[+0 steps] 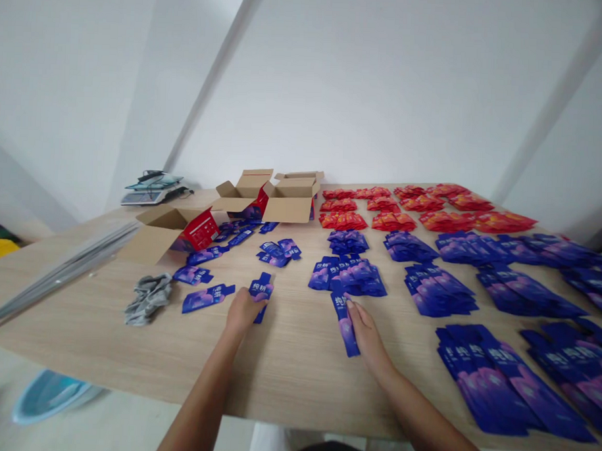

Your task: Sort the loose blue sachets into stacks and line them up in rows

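My left hand pinches a purple-blue packet at the middle of the table, its narrow neck pointing away from me. Another packet is gripped along its right edge by my right hand. Just beyond the right hand lies a fanned pile of the same blue packets. Left of my left hand, a single blue packet lies flat, with more loose ones behind it. A small loose group rests farther back, between both hands.
Open cardboard boxes stand at the back and left. Rows of red packets and blue piles cover the right side. A grey cloth, a scale and long strips lie left. A blue basin sits below.
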The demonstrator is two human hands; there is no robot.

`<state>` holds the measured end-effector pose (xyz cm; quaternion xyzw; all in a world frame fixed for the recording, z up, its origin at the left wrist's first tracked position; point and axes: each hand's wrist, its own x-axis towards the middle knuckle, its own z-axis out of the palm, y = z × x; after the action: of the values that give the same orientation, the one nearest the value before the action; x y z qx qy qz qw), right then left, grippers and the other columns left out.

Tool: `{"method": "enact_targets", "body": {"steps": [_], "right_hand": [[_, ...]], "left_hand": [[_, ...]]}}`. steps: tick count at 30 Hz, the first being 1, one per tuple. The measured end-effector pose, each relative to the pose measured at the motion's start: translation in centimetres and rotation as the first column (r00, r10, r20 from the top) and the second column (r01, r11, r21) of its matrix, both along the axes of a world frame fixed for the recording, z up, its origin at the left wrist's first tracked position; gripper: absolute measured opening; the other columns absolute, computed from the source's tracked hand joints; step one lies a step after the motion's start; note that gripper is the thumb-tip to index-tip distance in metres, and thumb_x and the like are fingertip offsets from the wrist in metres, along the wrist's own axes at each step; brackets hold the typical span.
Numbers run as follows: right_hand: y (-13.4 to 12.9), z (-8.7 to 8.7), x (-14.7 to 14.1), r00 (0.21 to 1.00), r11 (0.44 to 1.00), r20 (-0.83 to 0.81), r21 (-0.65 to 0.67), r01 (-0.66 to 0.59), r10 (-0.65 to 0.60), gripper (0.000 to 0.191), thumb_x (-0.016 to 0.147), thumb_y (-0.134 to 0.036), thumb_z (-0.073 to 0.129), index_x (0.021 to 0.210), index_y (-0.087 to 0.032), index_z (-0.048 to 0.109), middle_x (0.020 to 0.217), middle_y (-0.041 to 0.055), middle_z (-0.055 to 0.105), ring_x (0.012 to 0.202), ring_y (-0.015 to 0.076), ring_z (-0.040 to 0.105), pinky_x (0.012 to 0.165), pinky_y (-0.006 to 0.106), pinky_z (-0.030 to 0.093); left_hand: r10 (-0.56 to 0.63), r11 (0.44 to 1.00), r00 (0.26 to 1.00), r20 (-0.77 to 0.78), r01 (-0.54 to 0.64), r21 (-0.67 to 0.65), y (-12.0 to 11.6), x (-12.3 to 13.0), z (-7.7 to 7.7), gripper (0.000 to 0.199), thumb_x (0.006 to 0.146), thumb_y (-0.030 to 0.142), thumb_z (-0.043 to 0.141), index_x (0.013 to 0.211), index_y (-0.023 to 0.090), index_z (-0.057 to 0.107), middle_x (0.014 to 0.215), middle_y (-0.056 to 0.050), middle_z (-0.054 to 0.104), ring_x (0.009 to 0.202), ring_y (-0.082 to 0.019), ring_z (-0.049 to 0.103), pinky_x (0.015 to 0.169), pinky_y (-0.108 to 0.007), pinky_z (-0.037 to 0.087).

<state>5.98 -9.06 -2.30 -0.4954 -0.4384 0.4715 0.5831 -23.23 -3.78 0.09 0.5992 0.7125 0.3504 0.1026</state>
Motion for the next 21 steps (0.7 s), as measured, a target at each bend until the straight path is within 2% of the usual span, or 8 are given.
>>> {"method": "enact_targets", "body": {"steps": [2, 5, 7, 8, 10, 12, 17, 21], "right_hand": [[-0.2, 0.2, -0.1, 1.000, 1.000, 0.025, 0.024, 0.013, -0.013, 0.050, 0.078, -0.064, 0.052, 0.101, -0.023, 0.067, 0.110, 0.0065, 0.068, 0.113, 0.0242, 0.055, 0.104, 0.040, 0.036], [-0.6, 0.5, -0.5, 0.998, 0.998, 0.058, 0.051, 0.029, -0.032, 0.049, 0.081, -0.063, 0.048, 0.103, -0.022, 0.066, 0.109, 0.0075, 0.068, 0.112, 0.0239, 0.055, 0.101, 0.038, 0.038], [-0.9, 0.7, -0.8, 0.994, 0.996, 0.096, 0.073, 0.048, -0.055, 0.048, 0.084, -0.060, 0.045, 0.104, -0.022, 0.064, 0.107, 0.0076, 0.068, 0.109, 0.0234, 0.057, 0.097, 0.036, 0.041], [-1.0, 0.7, -0.8, 0.990, 0.995, 0.123, 0.083, 0.062, -0.072, 0.046, 0.086, -0.059, 0.043, 0.105, -0.022, 0.063, 0.103, 0.0075, 0.068, 0.105, 0.0231, 0.058, 0.094, 0.035, 0.043], [-1.2, 0.8, -0.7, 0.976, 0.991, 0.191, 0.100, 0.088, -0.106, 0.042, 0.089, -0.055, 0.040, 0.105, -0.021, 0.061, 0.093, 0.0065, 0.068, 0.097, 0.0226, 0.060, 0.088, 0.034, 0.045], [-1.3, 0.8, -0.4, 0.957, 0.986, 0.256, 0.131, 0.103, -0.134, 0.038, 0.091, -0.050, 0.038, 0.104, -0.021, 0.059, 0.088, 0.0054, 0.066, 0.092, 0.0217, 0.060, 0.084, 0.034, 0.045], [-1.3, 0.6, -0.1, 0.896, 0.945, 0.337, 0.246, 0.214, -0.290, 0.032, 0.087, -0.049, 0.045, 0.099, -0.021, 0.053, 0.102, 0.0079, 0.060, 0.098, 0.0214, 0.055, 0.086, 0.035, 0.044], [-1.4, 0.5, -0.5, 0.920, 0.991, 0.378, 0.118, 0.058, -0.098, 0.030, 0.087, -0.052, 0.045, 0.090, -0.023, 0.053, 0.084, 0.0044, 0.063, 0.081, 0.0211, 0.061, 0.072, 0.031, 0.046]], "left_hand": [[-0.020, 1.000, 0.997, 0.071, 0.022, -0.017, -0.8, 1.6, 0.3, 0.025, 0.072, 0.037, 0.063, 0.075, 0.017, 0.048, 0.065, -0.003, 0.060, 0.067, -0.024, 0.062, 0.060, -0.032, 0.046], [-0.142, 0.989, 0.964, 0.227, 0.146, 0.000, -2.8, 6.1, 0.7, 0.030, 0.082, 0.044, 0.053, 0.093, 0.016, 0.053, 0.078, -0.003, 0.065, 0.071, -0.019, 0.064, 0.064, -0.028, 0.049], [-0.311, 0.946, 0.801, 0.512, 0.311, 0.088, -4.6, 10.0, 0.9, 0.037, 0.082, 0.044, 0.055, 0.106, 0.016, 0.054, 0.091, -0.006, 0.068, 0.083, -0.020, 0.065, 0.075, -0.031, 0.050], [-0.358, 0.925, 0.734, 0.577, 0.361, 0.116, -5.4, 12.0, 0.9, 0.038, 0.083, 0.044, 0.055, 0.110, 0.017, 0.056, 0.100, -0.007, 0.067, 0.093, -0.021, 0.063, 0.083, -0.032, 0.048], [-0.368, 0.915, 0.650, 0.665, 0.380, 0.136, -6.9, 15.7, 0.9, 0.036, 0.087, 0.043, 0.049, 0.111, 0.018, 0.058, 0.116, -0.009, 0.063, 0.109, -0.020, 0.057, 0.097, -0.033, 0.041], [-0.346, 0.918, 0.590, 0.729, 0.373, 0.134, -7.9, 18.3, 0.7, 0.038, 0.089, 0.043, 0.047, 0.116, 0.019, 0.057, 0.122, -0.009, 0.060, 0.114, -0.020, 0.054, 0.100, -0.033, 0.038], [-0.343, 0.920, 0.466, 0.816, 0.341, 0.193, -7.6, 20.3, -0.3, 0.039, 0.084, 0.042, 0.056, 0.115, 0.018, 0.056, 0.115, -0.008, 0.062, 0.109, -0.021, 0.057, 0.098, -0.034, 0.041], [-0.257, 0.954, 0.361, 0.896, 0.241, 0.176, -6.7, 19.5, -0.7, 0.039, 0.080, 0.042, 0.062, 0.112, 0.019, 0.057, 0.108, -0.006, 0.065, 0.102, -0.019, 0.060, 0.090, -0.031, 0.045]]}}
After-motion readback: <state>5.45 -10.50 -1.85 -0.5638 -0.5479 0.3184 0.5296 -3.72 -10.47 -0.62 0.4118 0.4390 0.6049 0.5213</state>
